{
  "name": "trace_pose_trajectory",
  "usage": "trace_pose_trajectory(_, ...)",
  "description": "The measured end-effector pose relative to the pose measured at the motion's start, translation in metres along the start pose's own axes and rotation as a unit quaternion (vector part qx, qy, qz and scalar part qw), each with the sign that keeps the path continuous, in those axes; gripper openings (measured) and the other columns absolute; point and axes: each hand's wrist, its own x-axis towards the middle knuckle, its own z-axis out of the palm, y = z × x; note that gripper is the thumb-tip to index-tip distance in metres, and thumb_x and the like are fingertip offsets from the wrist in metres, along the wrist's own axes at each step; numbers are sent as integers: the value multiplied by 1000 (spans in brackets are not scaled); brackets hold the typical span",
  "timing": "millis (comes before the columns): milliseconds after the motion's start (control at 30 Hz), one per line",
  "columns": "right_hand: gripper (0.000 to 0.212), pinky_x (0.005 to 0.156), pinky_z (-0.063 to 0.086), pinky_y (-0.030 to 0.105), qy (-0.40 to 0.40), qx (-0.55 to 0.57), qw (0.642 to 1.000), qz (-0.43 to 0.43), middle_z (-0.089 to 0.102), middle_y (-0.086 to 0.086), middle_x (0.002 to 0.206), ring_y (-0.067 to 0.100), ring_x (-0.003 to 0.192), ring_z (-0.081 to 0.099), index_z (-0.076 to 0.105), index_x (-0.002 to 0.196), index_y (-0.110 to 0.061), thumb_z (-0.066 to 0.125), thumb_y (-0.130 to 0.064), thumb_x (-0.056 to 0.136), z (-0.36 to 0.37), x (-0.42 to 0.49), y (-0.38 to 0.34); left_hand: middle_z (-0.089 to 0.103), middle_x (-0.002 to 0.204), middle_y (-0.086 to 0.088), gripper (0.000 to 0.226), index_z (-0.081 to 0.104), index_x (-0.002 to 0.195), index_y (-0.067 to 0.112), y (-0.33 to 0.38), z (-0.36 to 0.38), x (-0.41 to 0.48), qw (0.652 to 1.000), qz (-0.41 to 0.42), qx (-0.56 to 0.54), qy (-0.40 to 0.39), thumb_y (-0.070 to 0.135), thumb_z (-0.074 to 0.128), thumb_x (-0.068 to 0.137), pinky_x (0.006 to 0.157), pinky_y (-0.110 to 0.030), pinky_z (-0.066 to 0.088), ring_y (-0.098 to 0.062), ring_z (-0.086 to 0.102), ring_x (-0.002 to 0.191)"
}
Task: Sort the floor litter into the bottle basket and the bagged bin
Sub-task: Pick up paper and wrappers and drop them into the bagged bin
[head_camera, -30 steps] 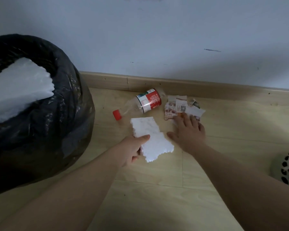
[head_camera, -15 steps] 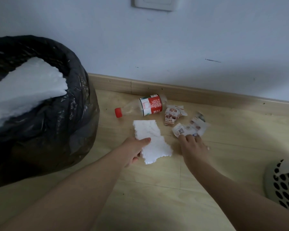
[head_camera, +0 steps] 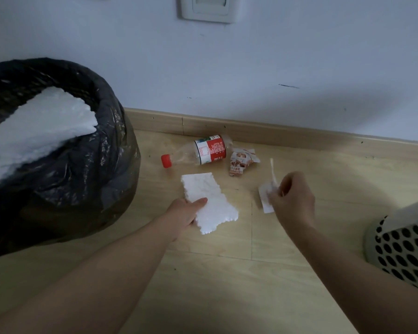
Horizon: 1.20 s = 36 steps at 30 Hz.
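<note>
Right hand lifted paper; left grips jagged foam.

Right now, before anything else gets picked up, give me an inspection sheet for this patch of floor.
Surface: pale wood floor, with litter near the wall.
Job's things: bottle lies on its side, red cap on, by the skirting board; bagged bin at left holds a big foam slab; perforated basket at right edge, contents hidden.
Clutter: crumpled wrapper lies beside the bottle's base.
Hands: left hand grips a foam piece by its edge; right hand pinches a paper scrap and a thin white stick.
Cables: nothing seen.
Surroundings: wall plate above.
</note>
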Motion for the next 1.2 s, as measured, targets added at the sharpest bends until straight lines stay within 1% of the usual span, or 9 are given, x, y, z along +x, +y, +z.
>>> trace_pose_trajectory(67, 32, 59, 38, 25, 61, 74, 995, 8, 41, -6, 71, 14, 67, 42, 36, 72, -23, 56, -1, 83, -10, 10, -24, 67, 104, -7, 36, 61, 111, 6, -3, 0, 2, 1000, 4, 19, 6, 35, 61, 89, 74, -27, 51, -20, 62, 83)
trace_pose_trajectory(133, 31, 58, 36, 15, 125, 112, 986, -13, 39, -8, 72, 9, 64, 39, 36, 74, -23, 53, 1, 84, -14, 24, -44, 68, 104, -8, 43, 61, 112, 5, -6, -4, 5, 999, 0, 39, 30, 39, 63, 86, 84, -30, 52, -22, 64, 88)
trace_pose_trajectory(233, 23, 66, 37, 12, 134, 65, 986, -71, 43, -7, 79, 17, 78, 42, 41, 83, -20, 50, 1, 83, -3, 34, -63, 64, 92, -6, 47, 60, 111, 3, -5, -15, 7, 996, -21, 35, 80, 42, 64, 85, 71, -27, 46, -21, 60, 80)
trace_pose_trajectory(367, 38, 103, 28, 36, -7, -147, 986, -80, 50, 3, 123, 23, 119, 40, 46, 127, -18, 54, -17, 90, 27, 40, -61, 59, 82, -3, 46, 60, 112, 3, -4, -25, 14, 995, -31, 13, 95, 40, 66, 84, 73, -27, 39, -18, 53, 71)
trace_pose_trajectory(533, 74, 114, 12, 55, -202, -280, 937, -42, 5, 7, 157, 39, 143, 6, 19, 147, -32, 59, -39, 85, 67, 58, -44, 62, 87, -5, 51, 60, 110, 2, -6, -27, 23, 994, -51, 18, 95, 43, 68, 80, 74, -29, 43, -20, 57, 77)
trace_pose_trajectory(667, 62, 107, 28, 49, -230, -326, 915, -66, 20, 9, 152, 39, 136, 22, 30, 143, -27, 55, -42, 88, 92, 60, -36, 55, 67, -2, 36, 56, 85, 9, 6, -33, 23, 993, -104, 33, 55, 43, 69, 80, 47, -24, 32, -11, 43, 44)
trace_pose_trajectory(867, 34, 87, 38, 36, -114, -328, 924, -158, 51, 17, 130, 35, 115, 43, 48, 130, -8, 41, -16, 97, 102, 51, -24, 51, 49, 4, 32, 54, 72, 13, 11, -40, 22, 991, -127, 34, 4, 40, 70, 80, 45, -23, 23, -6, 36, 20)
trace_pose_trajectory(1033, 38, 87, 43, 36, -164, -249, 950, -93, 58, 13, 122, 31, 108, 50, 48, 126, -11, 53, -12, 89, 95, 41, -28, 50, 63, 1, 32, 53, 79, 13, 11, -37, 19, 994, -109, 20, 19, 40, 71, 80, 43, -23, 22, -9, 35, 31)
trace_pose_trajectory(1200, 28, 78, 47, 30, -237, -297, 919, -104, 61, 8, 105, 25, 98, 56, 57, 115, -11, 53, -17, 89, 89, 16, -27, 56, 71, 0, 32, 56, 90, 9, 5, -32, 11, 997, -62, 1, 49, 37, 71, 81, 41, -20, 31, -9, 49, 49)
